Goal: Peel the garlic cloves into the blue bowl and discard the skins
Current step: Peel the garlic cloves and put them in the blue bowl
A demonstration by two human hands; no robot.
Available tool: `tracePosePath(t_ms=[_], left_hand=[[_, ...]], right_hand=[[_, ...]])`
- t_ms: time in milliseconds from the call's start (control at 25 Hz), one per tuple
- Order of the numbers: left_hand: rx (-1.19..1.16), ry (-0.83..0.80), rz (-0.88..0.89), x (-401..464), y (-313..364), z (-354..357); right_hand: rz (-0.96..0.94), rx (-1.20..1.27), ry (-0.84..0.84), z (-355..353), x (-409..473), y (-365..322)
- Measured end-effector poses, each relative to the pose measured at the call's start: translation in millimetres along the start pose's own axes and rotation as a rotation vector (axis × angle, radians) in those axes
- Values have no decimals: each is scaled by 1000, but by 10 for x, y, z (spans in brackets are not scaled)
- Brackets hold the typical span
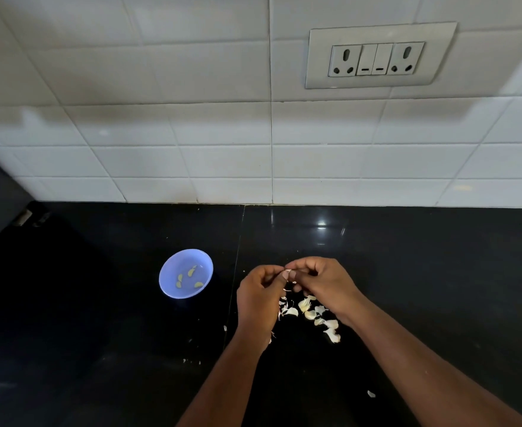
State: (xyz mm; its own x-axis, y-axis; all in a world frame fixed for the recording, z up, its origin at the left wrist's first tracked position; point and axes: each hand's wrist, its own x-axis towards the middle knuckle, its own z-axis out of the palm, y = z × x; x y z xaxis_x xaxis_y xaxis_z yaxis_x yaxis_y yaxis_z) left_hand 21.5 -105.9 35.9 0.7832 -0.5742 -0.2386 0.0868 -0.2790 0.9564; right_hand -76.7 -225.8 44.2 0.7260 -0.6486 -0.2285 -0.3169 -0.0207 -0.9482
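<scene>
Both hands point(261, 291) point(324, 282) pinch garlic clove point(288, 272) — blue bowl point(168, 272) left, apart.

The garlic clove point(289, 273) is showing only as a pale sliver between the fingertips of the left hand point(261, 295) and the right hand point(321, 283), so whether it is wearing any skin is too small to tell. Both forearms are running off the bottom edge. The left wrist is covering part of the pile of skins point(310, 315), and cloves cannot be told from skins there. At the far left of the worktop point(99, 303), a dark object point(25, 215) is sitting in shadow, too dim to identify.
</scene>
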Motion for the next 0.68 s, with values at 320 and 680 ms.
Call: tracePosePath(t_ms=[320,680], left_hand=[[-293,-150,-283,250,34,-238],[-360,-243,-381,455,-53,-470]], right_hand=[[-102,-198,-36,197,93,-158],[-211,-431,105,440,193,-190]])
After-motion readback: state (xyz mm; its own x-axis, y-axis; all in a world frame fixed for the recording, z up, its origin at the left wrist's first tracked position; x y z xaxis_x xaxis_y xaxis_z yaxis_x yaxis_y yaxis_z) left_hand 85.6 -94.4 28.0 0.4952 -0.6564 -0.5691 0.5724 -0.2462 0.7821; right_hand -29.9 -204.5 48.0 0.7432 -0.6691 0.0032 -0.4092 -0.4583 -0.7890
